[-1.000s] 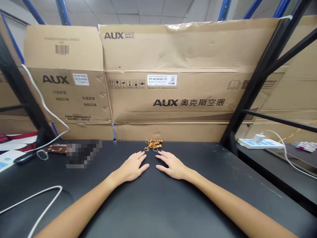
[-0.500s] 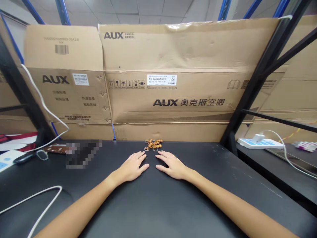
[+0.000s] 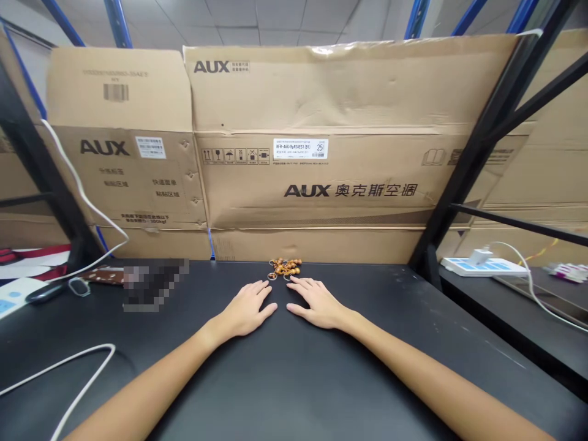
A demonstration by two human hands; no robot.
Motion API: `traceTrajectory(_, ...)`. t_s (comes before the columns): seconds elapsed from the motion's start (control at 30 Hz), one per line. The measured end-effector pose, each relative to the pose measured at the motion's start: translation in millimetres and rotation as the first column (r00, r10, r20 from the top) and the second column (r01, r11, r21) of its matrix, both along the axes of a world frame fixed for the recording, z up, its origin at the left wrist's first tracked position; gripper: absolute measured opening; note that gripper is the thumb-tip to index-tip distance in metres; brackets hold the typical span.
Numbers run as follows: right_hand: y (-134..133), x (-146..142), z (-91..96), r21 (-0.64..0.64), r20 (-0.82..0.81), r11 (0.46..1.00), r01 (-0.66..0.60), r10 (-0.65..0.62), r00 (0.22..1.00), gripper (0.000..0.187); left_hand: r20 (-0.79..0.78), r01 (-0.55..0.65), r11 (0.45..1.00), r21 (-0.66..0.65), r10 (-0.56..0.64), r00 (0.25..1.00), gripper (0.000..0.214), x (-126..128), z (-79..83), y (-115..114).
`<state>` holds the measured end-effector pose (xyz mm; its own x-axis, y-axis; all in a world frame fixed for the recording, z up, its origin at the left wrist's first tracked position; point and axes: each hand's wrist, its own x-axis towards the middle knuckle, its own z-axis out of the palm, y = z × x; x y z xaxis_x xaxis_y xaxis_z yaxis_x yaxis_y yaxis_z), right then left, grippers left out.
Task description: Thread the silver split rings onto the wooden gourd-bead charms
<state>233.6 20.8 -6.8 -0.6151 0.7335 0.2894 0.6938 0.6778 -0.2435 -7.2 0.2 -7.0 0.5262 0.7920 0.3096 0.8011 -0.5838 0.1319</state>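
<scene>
A small cluster of orange-brown keychains (image 3: 287, 267) with metal rings lies at the far edge of the black table (image 3: 257, 380), against the cardboard. My left hand (image 3: 248, 308) rests palm down just in front and to the left of them, fingers outstretched and thumb apart, holding nothing. On the other side, my right hand (image 3: 318, 304) is also palm down with its fingers stretched out. Its fingertips reach close to the nearest ring; whether they touch it I cannot tell. Between the two thumbs is a narrow gap.
Large cardboard panels (image 3: 312, 98) stand along the back. To the left are a blurred dark item (image 3: 154, 285), glasses (image 3: 79, 286) and a white cable (image 3: 87, 349). Black rack posts (image 3: 463, 159) rise at both sides. A power strip (image 3: 482, 266) with a plugged-in charger lies right.
My right hand has shifted slightly left and forward, closer to the nearest ring. My left hand and the keychains stay where they were.
</scene>
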Motion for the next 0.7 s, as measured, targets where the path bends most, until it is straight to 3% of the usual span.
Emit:
traceTrajectory(0.17,2.8,-5.4,4.2,-0.004,-0.028,1.000,-0.006,0.006,1.000,0.059,-0.011,-0.005,1.000,-0.013,0.005,1.000,0.057,0.0,0.9,0.4)
traceTrajectory(0.43,-16.3,-1.5,2.9,0.069,-0.175,0.981,-0.182,0.192,0.966,0.031,0.073,0.091,0.996,0.004,-0.091,0.993,0.040,3.6,7.0,-5.6)
traceTrajectory(0.57,-14.0,-3.2,-0.1,0.156,-0.236,0.981,-0.117,0.152,0.960,0.032,0.095,0.202,0.979,0.011,-0.202,0.975,0.031,7.7,13.5,-9.8)
traceTrajectory(0.7,-9.0,-5.0,-0.8,0.154,-0.139,0.987,-0.043,0.064,0.988,0.040,0.066,0.229,0.973,0.006,-0.229,0.971,0.030,7.7,15.9,-9.2)
